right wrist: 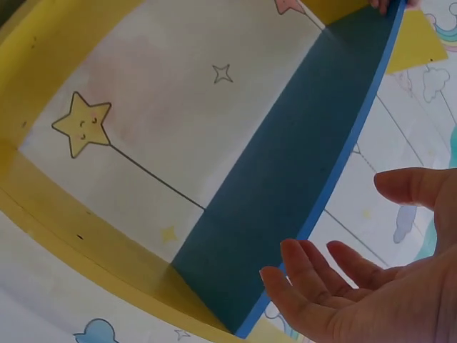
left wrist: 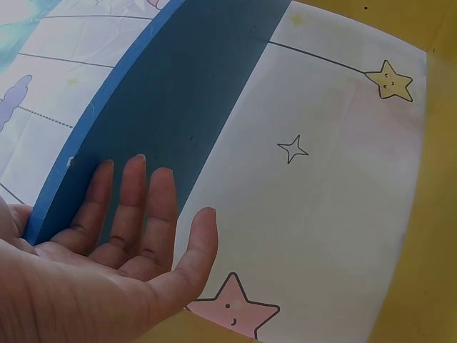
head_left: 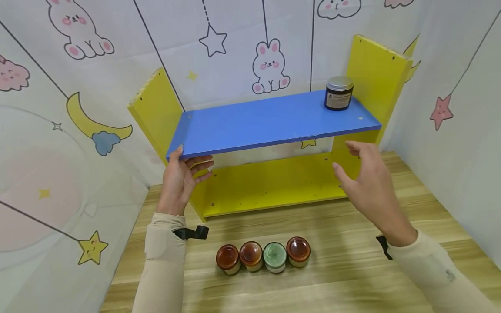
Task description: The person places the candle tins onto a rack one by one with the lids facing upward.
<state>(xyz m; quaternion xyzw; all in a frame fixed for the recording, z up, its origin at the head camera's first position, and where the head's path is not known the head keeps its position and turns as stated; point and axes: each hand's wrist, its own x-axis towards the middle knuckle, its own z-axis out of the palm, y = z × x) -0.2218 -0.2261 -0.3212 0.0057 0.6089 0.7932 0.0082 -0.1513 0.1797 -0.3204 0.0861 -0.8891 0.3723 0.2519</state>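
A blue shelf board (head_left: 270,119) spans between the yellow side panels of a small shelf unit. At its front left corner my left hand (head_left: 178,178) grips the board, thumb on top and fingers underneath. The left wrist view shows those fingers (left wrist: 161,207) along the board's dark underside. Below the front right edge, my right hand (head_left: 365,178) is held apart from the board, thumb and fingers spread, holding nothing. On the board's right end stands a dark jar (head_left: 339,93) with a silver lid and a pale label.
Several small jars, brown-topped ones (head_left: 228,258) and a green-topped one (head_left: 275,256), stand in a row on the wood-grain table (head_left: 332,278). Yellow side panels (head_left: 377,74) rise above the blue board, and a yellow bottom board (head_left: 270,180) lies below. Printed cloth walls surround the unit.
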